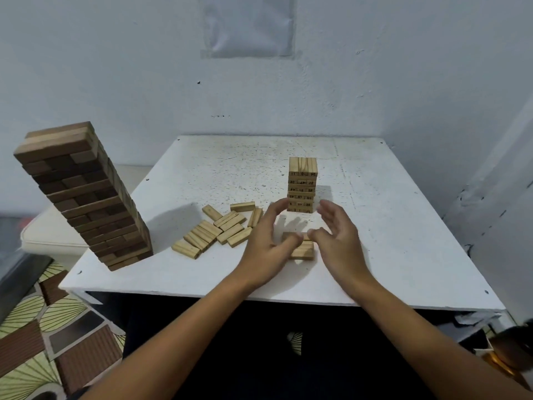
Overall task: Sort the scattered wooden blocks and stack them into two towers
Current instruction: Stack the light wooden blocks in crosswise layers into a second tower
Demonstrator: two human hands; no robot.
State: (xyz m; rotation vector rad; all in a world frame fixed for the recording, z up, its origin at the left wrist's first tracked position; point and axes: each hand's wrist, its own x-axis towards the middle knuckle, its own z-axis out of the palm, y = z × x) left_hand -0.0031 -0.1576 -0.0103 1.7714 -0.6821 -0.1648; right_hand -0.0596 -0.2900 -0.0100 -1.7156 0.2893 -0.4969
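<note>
A tall tower of dark wooden blocks (86, 194) stands at the table's left edge. A shorter tower of light numbered blocks (302, 184) stands near the middle. Several loose light blocks (215, 232) lie scattered between the two. A small group of light blocks (302, 249) lies side by side in front of the light tower. My left hand (266, 241) and my right hand (337, 238) flank that group, thumbs and fingertips touching its ends, other fingers spread. The left end of the group is hidden by my left hand.
The white speckled table (389, 226) stands against a white wall. Its front edge is close to my body. A patterned floor mat (43, 327) lies lower left. A white cushion-like object (49, 232) sits behind the dark tower.
</note>
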